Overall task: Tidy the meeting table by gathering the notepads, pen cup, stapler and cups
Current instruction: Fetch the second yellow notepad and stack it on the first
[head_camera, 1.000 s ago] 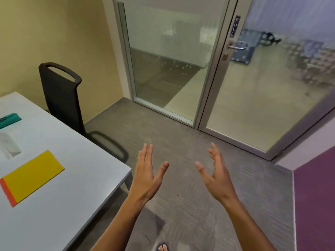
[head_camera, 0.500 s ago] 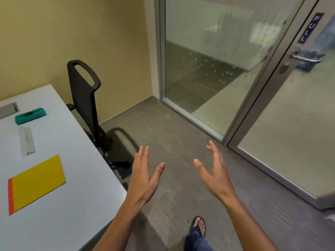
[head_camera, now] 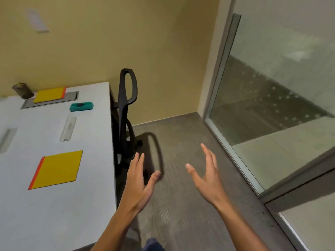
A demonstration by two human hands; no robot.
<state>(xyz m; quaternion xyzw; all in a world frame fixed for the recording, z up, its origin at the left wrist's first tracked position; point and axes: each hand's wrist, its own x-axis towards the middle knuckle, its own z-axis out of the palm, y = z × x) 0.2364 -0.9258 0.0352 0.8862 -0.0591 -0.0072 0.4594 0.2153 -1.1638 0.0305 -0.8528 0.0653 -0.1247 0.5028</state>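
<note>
Two empty hands, left hand (head_camera: 137,185) and right hand (head_camera: 208,180), fingers spread wide over bare carpet just past the desk (head_camera: 54,214) edge; on it, a near yellow notepad (head_camera: 57,169), teal stapler (head_camera: 81,106), far notepad (head_camera: 49,95), pen cup (head_camera: 22,90)

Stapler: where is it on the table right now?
In the head view the teal stapler sits on the white table near its right edge, just right of the far yellow notepad, beside the black chair.

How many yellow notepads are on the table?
2. One yellow notepad lies near the table's front; the other lies farther back beside the pen cup. More may sit out of view left.
</note>
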